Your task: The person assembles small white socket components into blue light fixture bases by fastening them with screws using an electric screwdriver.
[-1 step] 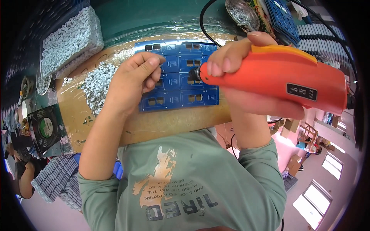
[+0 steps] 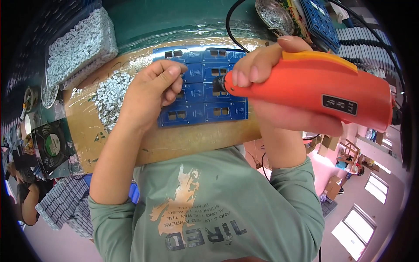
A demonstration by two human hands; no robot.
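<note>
Plainly held a red power screwdriver in the right grip, with the fingers wrapped closed around the front of the body and a yellow-orange strip showing along the upper side. Pointed the dark tip leftward, at the right-hand column of a flat set of blue circuit boards; could not tell whether touching or just above. Curled the left grip nearly closed over the left-hand column, thumb tip against the index finger; could not make out anything pinched between. Found the boards lying edge to edge, in rows, on a brown sheet over the green counter, with cutouts in pairs. Saw a loose heap of small white pieces on the same sheet, just left of the left grip, and a clear container packed with similar pieces at the upper left. Noticed a black cable curving down from the top edge, a metal dish beyond the right grip, and beside that dish a blue panel. Made out a black fan near the counter's left end, and grey blocks stacked below. Glimpsed cardboard boxes and bright windows well apart at the right.
</note>
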